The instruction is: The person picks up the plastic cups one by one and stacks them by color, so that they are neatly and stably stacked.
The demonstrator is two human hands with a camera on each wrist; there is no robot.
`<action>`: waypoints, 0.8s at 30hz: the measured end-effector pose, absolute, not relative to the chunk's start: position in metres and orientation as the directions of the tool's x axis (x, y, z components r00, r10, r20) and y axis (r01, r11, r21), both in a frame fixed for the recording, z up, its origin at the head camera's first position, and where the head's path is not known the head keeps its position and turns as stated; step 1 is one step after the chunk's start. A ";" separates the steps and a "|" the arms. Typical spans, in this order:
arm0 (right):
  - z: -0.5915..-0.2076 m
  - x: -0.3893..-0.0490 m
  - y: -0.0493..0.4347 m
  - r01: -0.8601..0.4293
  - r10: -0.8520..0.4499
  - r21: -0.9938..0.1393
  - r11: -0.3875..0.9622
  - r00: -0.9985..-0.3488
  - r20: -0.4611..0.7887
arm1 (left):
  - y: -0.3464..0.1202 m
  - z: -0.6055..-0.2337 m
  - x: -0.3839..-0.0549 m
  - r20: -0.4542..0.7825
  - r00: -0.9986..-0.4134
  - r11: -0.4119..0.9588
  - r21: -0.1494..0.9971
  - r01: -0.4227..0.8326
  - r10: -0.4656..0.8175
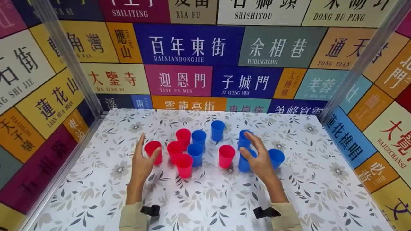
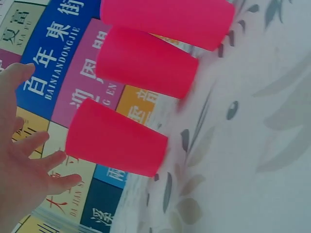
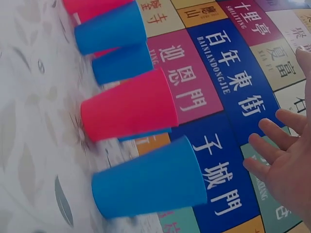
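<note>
Upright plastic cups, several red and several blue, stand on the table. My left hand (image 1: 143, 165) is raised beside the leftmost red cup (image 1: 152, 146), thumb and fingers spread. In the left wrist view that hand holds nothing, its fingertips close to a red cup (image 2: 116, 138); whether they touch it I cannot tell. My right hand (image 1: 261, 162), also spread and holding nothing, partly covers a front blue cup (image 1: 244, 165) and a blue cup behind it (image 1: 242, 141). The right wrist view has its fingers apart from the nearest blue cup (image 3: 148, 179).
Between the hands are a separate red cup (image 1: 226, 157), a far blue cup (image 1: 217, 131) and a close group including a front red cup (image 1: 184, 166). Another blue cup (image 1: 277, 158) stands right of the right hand. Sign-printed walls enclose the flower-patterned table (image 1: 205, 202).
</note>
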State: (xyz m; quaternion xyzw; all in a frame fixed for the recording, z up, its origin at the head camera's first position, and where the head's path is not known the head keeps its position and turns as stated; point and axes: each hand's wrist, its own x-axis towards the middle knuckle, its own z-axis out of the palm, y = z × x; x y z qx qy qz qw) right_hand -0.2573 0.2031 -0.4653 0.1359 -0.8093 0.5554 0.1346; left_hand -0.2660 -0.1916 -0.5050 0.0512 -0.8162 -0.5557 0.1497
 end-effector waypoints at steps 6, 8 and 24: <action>-0.470 -0.252 0.187 -0.346 -0.087 -0.876 0.336 -0.937 0.337 | -0.191 -0.516 -0.271 0.092 -0.958 0.342 0.940 -0.007 -0.271; -0.470 -0.253 0.181 -0.349 -0.092 -0.876 0.333 -0.936 0.338 | -0.192 -0.518 -0.272 0.096 -0.956 0.336 0.942 -0.003 -0.277; -0.471 -0.252 0.142 -0.382 -0.154 -0.887 0.260 -0.923 0.352 | -0.193 -0.537 -0.282 0.095 -0.949 0.294 0.956 0.003 -0.300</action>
